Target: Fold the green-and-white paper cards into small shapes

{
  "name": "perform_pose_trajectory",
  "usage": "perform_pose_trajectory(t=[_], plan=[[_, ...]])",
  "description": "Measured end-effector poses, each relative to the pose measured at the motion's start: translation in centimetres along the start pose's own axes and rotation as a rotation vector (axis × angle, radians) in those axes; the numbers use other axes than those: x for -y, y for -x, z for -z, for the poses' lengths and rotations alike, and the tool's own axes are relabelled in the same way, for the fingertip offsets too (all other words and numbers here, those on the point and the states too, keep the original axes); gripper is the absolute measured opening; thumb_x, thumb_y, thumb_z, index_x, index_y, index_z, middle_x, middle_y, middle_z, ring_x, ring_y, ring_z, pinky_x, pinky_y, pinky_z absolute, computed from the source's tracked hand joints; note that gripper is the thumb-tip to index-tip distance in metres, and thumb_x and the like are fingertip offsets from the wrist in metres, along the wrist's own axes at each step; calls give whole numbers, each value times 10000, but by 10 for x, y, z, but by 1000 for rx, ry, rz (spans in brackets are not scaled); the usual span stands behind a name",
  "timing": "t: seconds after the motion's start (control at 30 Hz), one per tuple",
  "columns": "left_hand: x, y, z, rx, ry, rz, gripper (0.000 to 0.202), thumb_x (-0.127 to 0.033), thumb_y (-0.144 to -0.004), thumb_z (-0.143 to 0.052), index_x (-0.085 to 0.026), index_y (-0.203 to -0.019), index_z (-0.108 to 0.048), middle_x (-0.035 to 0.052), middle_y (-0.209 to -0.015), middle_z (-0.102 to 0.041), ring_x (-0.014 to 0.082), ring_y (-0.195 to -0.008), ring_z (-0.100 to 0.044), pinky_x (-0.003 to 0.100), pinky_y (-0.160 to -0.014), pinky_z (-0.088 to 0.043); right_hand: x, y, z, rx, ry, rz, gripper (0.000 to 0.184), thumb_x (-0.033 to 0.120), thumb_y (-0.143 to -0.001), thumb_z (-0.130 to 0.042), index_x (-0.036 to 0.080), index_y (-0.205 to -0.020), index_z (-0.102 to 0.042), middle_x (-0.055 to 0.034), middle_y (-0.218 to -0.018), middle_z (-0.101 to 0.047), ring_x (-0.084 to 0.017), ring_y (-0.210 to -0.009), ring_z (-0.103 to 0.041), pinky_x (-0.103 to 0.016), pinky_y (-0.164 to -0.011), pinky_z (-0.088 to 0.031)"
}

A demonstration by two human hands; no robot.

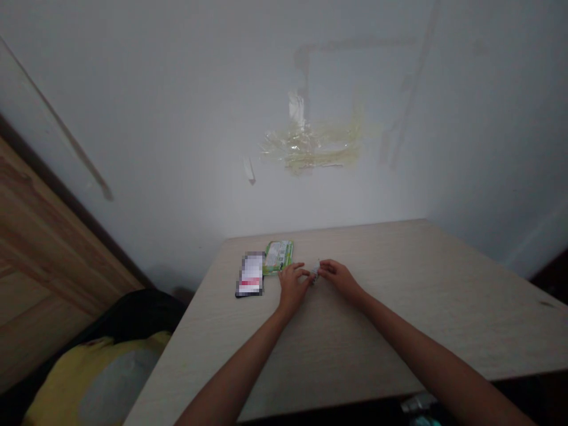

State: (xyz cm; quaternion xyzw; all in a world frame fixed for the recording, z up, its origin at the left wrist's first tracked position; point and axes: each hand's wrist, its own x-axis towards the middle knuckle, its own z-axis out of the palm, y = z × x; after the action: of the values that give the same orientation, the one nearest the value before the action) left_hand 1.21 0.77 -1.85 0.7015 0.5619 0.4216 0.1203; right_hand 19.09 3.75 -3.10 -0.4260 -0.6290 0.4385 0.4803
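Both my arms reach out over a pale wooden table (399,307). My left hand (291,285) and my right hand (338,276) meet near the table's far side, fingers pinched together on a small pale crumpled thing (315,271) held between them. I cannot make out what that small thing is. A green and white packet (278,256) lies flat just left of my left hand. A phone (251,274) with a lit screen lies left of the packet.
A white wall (177,118) rises right behind the table, with old yellowed tape (310,148) stuck on it. A wooden board (39,248) leans at the left. A yellow and grey cushion-like thing (97,373) sits low beside the table's left edge.
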Motion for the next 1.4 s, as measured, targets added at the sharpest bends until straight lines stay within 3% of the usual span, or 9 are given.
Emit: perform_pose_trajectory(t=[0.2,0.43,0.67,0.87,1.1,1.4], plan=[[3,-9,-4,-30,-30,16,113,-349,-765,-722,-277,-851,-736,34,-1147,-660,239,-1159,-539,556,-1109,-175,6,-8,-1,-37,-31,-38,418,487,-687,-703,172,-955,-642,-50,-825,-722,-215,-820,-672,-372,-826,-502],[-5,-23,-3,-18,-4,118,114,-347,-745,-731,-249,-802,-739,56,-1189,-648,262,-1189,-527,553,-1092,-216,8,-17,-2,-85,-26,-60,411,506,-657,-707,166,-886,-674,-75,-851,-730,-230,-827,-671,-379,-835,-486],[-2,-17,-6,33,68,145,49,-271,-743,-727,-225,-739,-712,60,-1258,-621,283,-1287,-452,614,-1110,-135,13,-9,-2,-27,74,-30,386,511,-707,-655,158,-855,-707,-75,-852,-722,-231,-826,-643,-363,-817,-466],[-2,-12,-6,100,68,96,58,-267,-775,-697,-246,-721,-692,14,-1270,-630,285,-1339,-391,669,-1097,-78,15,0,-3,-26,134,8,359,500,-747,-610,157,-819,-689,-44,-795,-690,-198,-776,-613,-316,-767,-443],[-1,-10,-6,120,102,92,94,-261,-823,-640,-242,-739,-679,20,-1273,-630,262,-1336,-401,665,-1110,-39,12,3,-4,10,137,10,369,520,-773,-596,158,-772,-668,-25,-734,-661,-177,-720,-590,-284,-706,-433],[2,-10,-7,123,170,79,110,-260,-832,-596,-243,-765,-682,40,-1273,-633,254,-1336,-404,626,-1128,-86,16,4,1,91,52,9,376,534,-764,-620,172,-827,-698,-33,-815,-694,-202,-805,-605,-315,-796,-437]])
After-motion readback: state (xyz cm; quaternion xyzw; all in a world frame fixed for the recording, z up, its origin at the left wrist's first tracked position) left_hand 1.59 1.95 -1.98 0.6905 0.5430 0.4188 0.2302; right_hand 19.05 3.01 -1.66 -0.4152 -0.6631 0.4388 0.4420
